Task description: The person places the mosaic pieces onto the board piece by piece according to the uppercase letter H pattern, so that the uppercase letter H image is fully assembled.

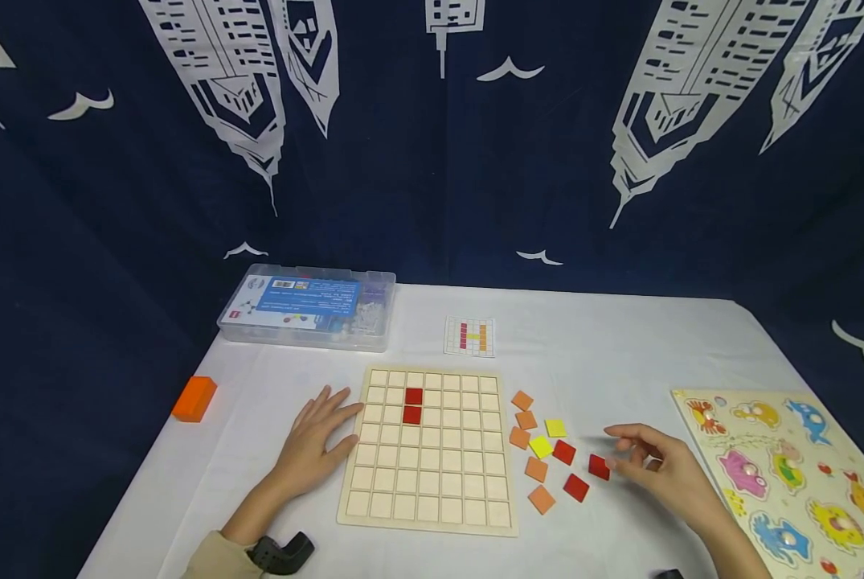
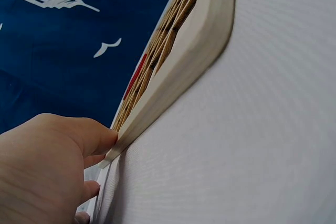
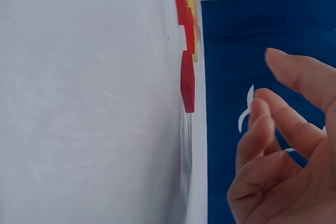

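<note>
Navy drapery (image 1: pixel 446 185) backs a white tablecloth (image 1: pixel 605 346), left hand (image 1: pixel 316 446) spread, right hand (image 1: pixel 669 473) half-curled, both empty.

From the head camera I look forward and down over the tabletop (image 1: pixel 591 346) toward the dark curtain (image 1: pixel 432 177). My left wrist view sits close in, low beside the grid board (image 2: pixel 170 85), which the head view also takes in. My right wrist view skims the tabletop, seemingly rolled on its side, and shares the loose red tiles (image 3: pixel 187 82) with the head view.
</note>
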{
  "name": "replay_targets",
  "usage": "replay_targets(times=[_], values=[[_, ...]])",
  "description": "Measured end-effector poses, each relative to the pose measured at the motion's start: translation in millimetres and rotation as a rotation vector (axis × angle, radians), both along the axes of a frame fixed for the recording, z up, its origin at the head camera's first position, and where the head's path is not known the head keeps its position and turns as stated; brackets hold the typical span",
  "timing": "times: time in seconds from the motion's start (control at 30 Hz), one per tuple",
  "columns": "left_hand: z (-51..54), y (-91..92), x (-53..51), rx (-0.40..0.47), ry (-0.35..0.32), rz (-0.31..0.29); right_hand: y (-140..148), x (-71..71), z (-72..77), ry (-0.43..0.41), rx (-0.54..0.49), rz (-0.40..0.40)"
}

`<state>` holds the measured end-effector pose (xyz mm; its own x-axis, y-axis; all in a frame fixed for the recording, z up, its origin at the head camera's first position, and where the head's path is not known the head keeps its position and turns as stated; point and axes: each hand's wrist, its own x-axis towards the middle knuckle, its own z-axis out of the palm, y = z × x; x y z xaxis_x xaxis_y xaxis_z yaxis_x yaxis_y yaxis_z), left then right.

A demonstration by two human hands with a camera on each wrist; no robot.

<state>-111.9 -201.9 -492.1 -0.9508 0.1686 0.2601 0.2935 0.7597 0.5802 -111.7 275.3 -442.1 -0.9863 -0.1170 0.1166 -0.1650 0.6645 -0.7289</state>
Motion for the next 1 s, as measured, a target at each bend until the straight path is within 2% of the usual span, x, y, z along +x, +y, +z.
replay_targets(times=[0.2, 0.43, 0.67, 1.0], values=[[-0.2, 0.0, -1.0, -0.002, -0.042, 0.000, 7.7, 0.8, -14.5, -0.052, -0.035, 0.007], [0.2, 0.5, 0.1, 0.008, -0.065, 0.006, 11.6, 2.2, -25.8, -0.034, -0.064, 0.035], [0.1, 0.6, -0.1, 0.005, -0.058, 0.008, 10.9, 0.3, -28.2, -0.060, -0.016, 0.023], [0.5, -0.7, -0.9, -0.001, -0.059, 0.009, 2.9, -1.8, -24.5, -0.155, 0.086, -0.032]])
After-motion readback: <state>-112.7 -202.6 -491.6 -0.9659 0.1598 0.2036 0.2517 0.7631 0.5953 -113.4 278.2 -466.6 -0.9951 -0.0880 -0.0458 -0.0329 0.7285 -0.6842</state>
